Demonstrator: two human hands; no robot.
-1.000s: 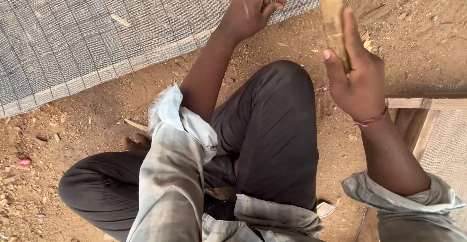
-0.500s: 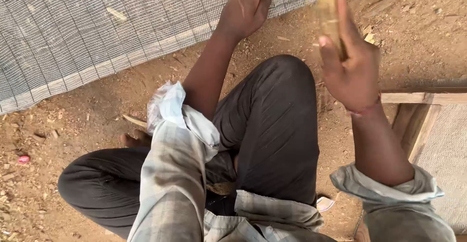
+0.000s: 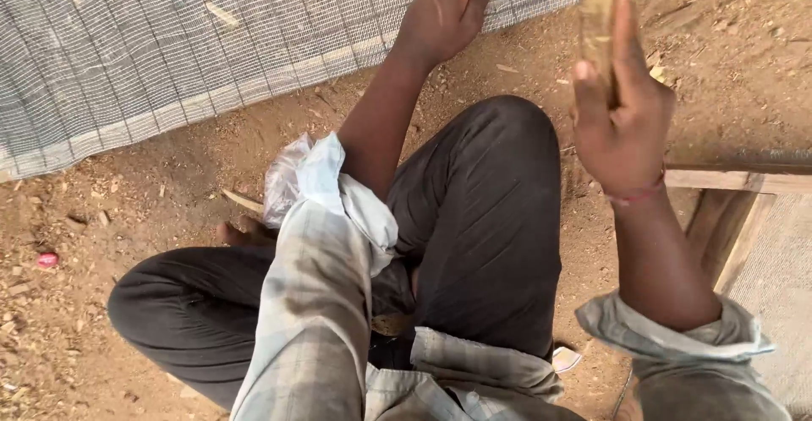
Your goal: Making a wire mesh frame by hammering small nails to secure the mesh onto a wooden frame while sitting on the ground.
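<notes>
My left hand [image 3: 444,7] is stretched forward at the top middle, its fingers curled tight on the lower edge of a grey wire mesh [image 3: 144,57] that lies over the dirt. Whatever sits inside the fist is hidden. My right hand [image 3: 622,117] is raised at the upper right, closed around a pale wooden handle [image 3: 598,15] that stands upright and runs out of the top of the view, so its head is out of sight. A red thread circles that wrist. My bent knee in dark trousers [image 3: 491,210] lies between the two arms.
A wooden frame [image 3: 727,180] with a pale panel inside it lies on the ground at the right. Brown dirt strewn with wood chips [image 3: 101,218] surrounds my legs. A small red scrap [image 3: 46,259] lies at the far left.
My right hand has risen with the handle and come closer to the camera; the dark hammer head seen a second ago has left the top of the view. The left hand stays on the mesh.
</notes>
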